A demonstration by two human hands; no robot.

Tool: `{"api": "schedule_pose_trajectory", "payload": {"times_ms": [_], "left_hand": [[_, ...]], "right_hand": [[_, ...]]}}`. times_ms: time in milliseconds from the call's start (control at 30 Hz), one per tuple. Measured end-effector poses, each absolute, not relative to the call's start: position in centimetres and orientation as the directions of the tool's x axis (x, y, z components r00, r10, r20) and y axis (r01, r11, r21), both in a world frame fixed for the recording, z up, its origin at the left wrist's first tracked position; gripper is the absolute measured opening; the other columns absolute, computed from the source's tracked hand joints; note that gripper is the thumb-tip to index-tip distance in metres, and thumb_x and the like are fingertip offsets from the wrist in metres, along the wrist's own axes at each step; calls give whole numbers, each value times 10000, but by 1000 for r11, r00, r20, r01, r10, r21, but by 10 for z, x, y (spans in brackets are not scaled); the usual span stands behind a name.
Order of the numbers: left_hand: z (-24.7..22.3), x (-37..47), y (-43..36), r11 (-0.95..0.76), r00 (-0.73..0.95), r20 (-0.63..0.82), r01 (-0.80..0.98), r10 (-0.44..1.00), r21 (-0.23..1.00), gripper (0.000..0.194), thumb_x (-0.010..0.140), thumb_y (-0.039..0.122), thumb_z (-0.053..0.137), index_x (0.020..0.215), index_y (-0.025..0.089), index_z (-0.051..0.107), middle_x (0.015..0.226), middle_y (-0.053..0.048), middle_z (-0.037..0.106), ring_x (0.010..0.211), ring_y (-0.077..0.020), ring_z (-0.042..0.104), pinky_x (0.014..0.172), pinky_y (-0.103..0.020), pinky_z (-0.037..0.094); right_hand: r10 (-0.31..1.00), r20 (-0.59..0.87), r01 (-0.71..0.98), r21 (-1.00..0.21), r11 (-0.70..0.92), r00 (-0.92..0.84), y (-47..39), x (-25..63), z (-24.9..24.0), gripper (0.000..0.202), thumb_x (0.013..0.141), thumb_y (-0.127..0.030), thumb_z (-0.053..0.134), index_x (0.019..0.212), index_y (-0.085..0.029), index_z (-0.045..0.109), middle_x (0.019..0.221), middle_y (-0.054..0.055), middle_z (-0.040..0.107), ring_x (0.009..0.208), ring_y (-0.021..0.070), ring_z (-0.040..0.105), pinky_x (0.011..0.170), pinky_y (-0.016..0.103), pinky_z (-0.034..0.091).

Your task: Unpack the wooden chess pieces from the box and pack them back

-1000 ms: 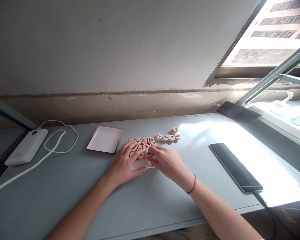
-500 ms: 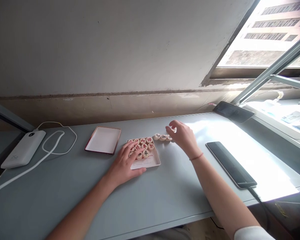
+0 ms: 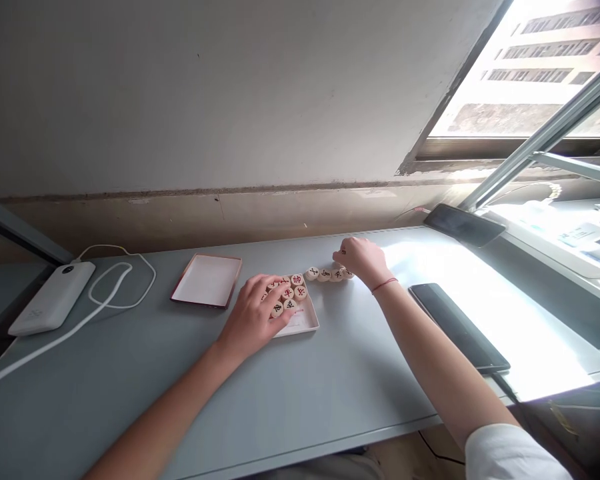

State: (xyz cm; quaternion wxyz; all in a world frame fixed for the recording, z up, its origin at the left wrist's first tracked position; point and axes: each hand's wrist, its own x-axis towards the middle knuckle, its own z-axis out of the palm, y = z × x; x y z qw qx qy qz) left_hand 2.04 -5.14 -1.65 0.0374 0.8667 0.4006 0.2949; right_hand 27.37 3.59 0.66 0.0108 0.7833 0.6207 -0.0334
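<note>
My left hand (image 3: 254, 315) rests over the left side of a shallow white box (image 3: 307, 321), fingers apart and curved above the pieces. Inside the box lie rows of round xiangqi pieces (image 3: 287, 292) with red and black characters; my fingers hide some of them. To the right of the box, a short curved row of xiangqi pieces with black characters (image 3: 325, 274) lies on the desk. My right hand (image 3: 364, 259) is at the right end of that row, its fingers closed on a xiangqi piece (image 3: 343, 252) that is partly hidden.
An open box lid (image 3: 207, 280) lies left of the box. A white power bank (image 3: 54, 298) with a looped white cable sits at the far left. On the right are a dark phone (image 3: 457, 327) and another phone (image 3: 464, 225) leaning near the window.
My right hand has shifted slightly and its fingers have closed in on a piece. One more piece shows at the row's right end. My left hand has moved slightly, its thumb drawn inward.
</note>
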Motion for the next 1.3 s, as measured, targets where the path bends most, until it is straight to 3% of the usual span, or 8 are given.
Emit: {"api": "schedule_pose_trajectory", "payload": {"times_ms": [200, 367, 500, 600, 700, 933, 1067, 1300], "left_hand": [[-14, 38, -47, -698, 527, 475, 634, 705, 333, 242, 884, 274, 527, 1100, 226, 623, 1163, -61, 587, 1145, -243, 462, 979, -405, 429], [-18, 38, -49, -676, 496, 473, 635, 728, 375, 232, 883, 250, 525, 1090, 230, 628, 1136, -51, 605, 1115, -234, 480, 971, -401, 438], [-21, 36, -50, -631, 410, 508, 659, 758, 410, 288, 908, 293, 517, 1184, 253, 589, 1113, -59, 611, 1072, -229, 516, 936, -400, 465], [-22, 37, -49, -652, 402, 545, 638, 736, 410, 433, 896, 372, 547, 1308, 247, 497, 1157, -80, 596, 1064, -234, 543, 923, -396, 477], [-23, 38, -50, -683, 413, 565, 591, 714, 430, 406, 929, 320, 499, 1327, 250, 464, 1152, -71, 604, 1030, -202, 584, 906, -357, 489], [-26, 40, -50, -667, 398, 549, 572, 735, 478, 173, 858, 227, 576, 1030, 215, 554, 1013, -39, 659, 984, -193, 615, 856, -338, 489], [-25, 47, -50, -691, 536, 443, 622, 719, 368, 93, 778, 179, 578, 861, 211, 550, 757, 12, 632, 786, -181, 609, 815, -379, 451], [-24, 55, -45, -684, 605, 349, 708, 716, 176, 114, 843, 263, 571, 927, 246, 646, 1091, -60, 634, 1029, -263, 523, 874, -455, 392]], "right_hand": [[967, -160, 978, -36, -206, 198, 41, 282, -7, 97, 741, -196, 501, 654, -192, 546, 652, 69, 544, 590, 177, 521, 508, 256, 260], [981, -65, 974, -118, -191, 185, 42, 281, 0, 104, 697, -183, 516, 645, -188, 606, 660, 81, 591, 633, 202, 556, 529, 270, 298], [979, 178, 890, -457, -10, 102, 18, 260, 20, 187, 762, -299, 522, 788, -202, 680, 741, 48, 662, 715, 184, 592, 626, 266, 400], [989, 133, 660, -738, 143, -66, -16, 234, 29, 238, 767, -355, 570, 904, -203, 691, 802, 27, 695, 687, 150, 611, 640, 252, 461], [974, 88, 468, -865, 179, -210, -43, 213, 25, 229, 807, -361, 554, 903, -205, 690, 772, 21, 693, 674, 143, 619, 606, 249, 482], [976, 64, 268, -956, 120, -210, -43, 221, 9, 321, 805, -449, 606, 954, -174, 677, 848, 60, 709, 780, 171, 658, 687, 286, 533], [998, 13, 234, -972, 27, -63, -38, 234, 11, 390, 763, -490, 645, 979, -165, 661, 868, 71, 706, 783, 178, 660, 692, 304, 546], [984, 40, 302, -949, 91, -171, -40, 237, 12, 341, 805, -459, 602, 997, -182, 653, 883, 61, 697, 815, 176, 654, 708, 300, 537]]}}
